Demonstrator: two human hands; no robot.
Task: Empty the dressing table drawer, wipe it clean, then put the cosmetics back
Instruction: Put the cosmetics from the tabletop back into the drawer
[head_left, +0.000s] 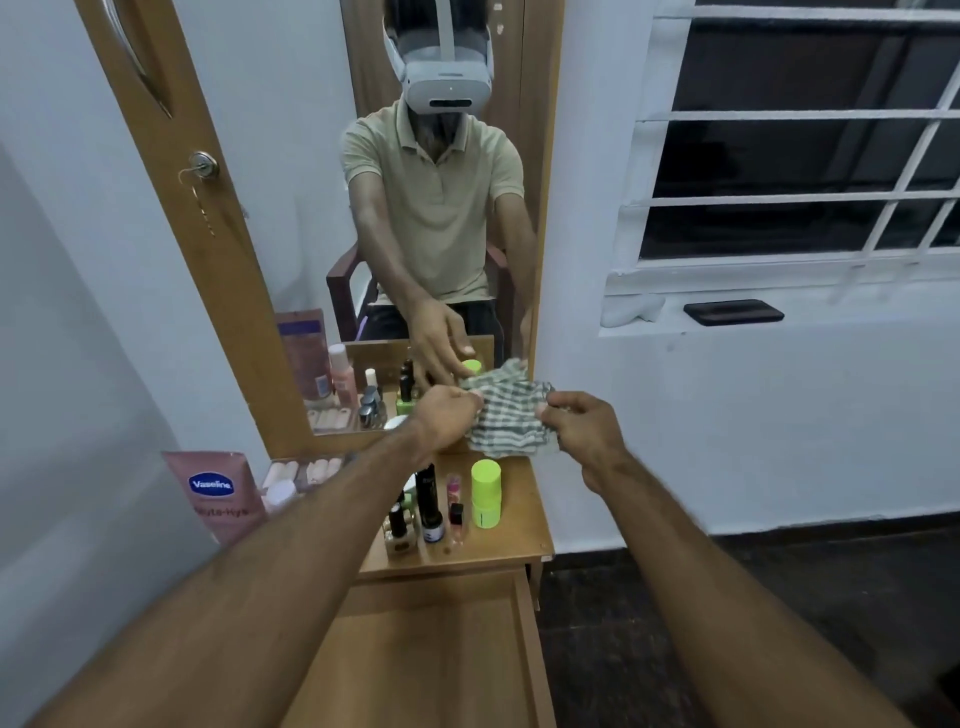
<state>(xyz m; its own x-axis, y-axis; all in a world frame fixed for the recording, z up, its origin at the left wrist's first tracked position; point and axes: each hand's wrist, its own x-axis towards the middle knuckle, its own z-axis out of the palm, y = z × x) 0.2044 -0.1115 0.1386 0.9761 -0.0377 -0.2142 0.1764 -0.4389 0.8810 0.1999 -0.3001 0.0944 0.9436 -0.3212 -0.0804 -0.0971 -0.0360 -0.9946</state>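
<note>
Together, left hand (448, 415) and right hand (582, 423) fingers pinch checked cloth (511, 421)

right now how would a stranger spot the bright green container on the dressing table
Find the wooden dressing table top below the mirror. Among the small bottles standing there, the lime green container is rightmost: a stubby, opaque cylinder, while its neighbours are slimmer and dark or pink.

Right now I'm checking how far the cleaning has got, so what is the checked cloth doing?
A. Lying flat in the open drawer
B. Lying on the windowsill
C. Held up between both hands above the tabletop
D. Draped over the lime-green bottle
C: the left hand and right hand each pinch an edge of the checked cloth above the tabletop; the open drawer shows bare wood.
</note>
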